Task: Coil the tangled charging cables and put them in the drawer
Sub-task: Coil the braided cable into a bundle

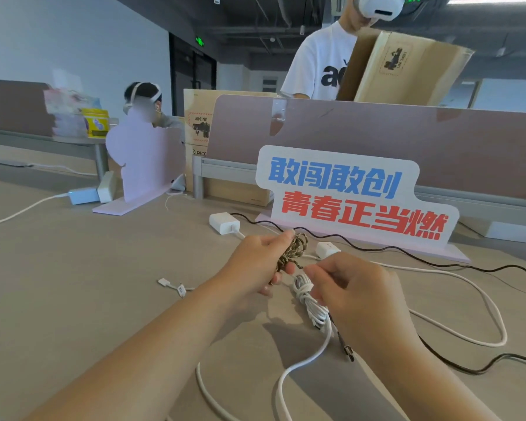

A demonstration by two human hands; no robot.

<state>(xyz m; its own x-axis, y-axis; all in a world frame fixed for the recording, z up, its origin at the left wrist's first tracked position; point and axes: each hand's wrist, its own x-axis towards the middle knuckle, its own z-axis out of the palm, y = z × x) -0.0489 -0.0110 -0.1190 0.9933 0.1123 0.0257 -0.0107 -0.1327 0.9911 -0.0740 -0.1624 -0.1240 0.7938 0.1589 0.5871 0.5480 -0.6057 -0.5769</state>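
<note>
Above the worktop (pixel 104 284), the left hand (pixel 255 262) grips a bunched braided cable (pixel 295 247) in curled fingers, while the right hand (pixel 356 293) pinches the top of a white coil (pixel 308 299) hanging just beside it. The bundles touch and could snag together. A loose white cable (pixel 483 299) and black cable (pixel 407 253) trail nearby, likely to re-knot if tugged. No drawer is in view.
</note>
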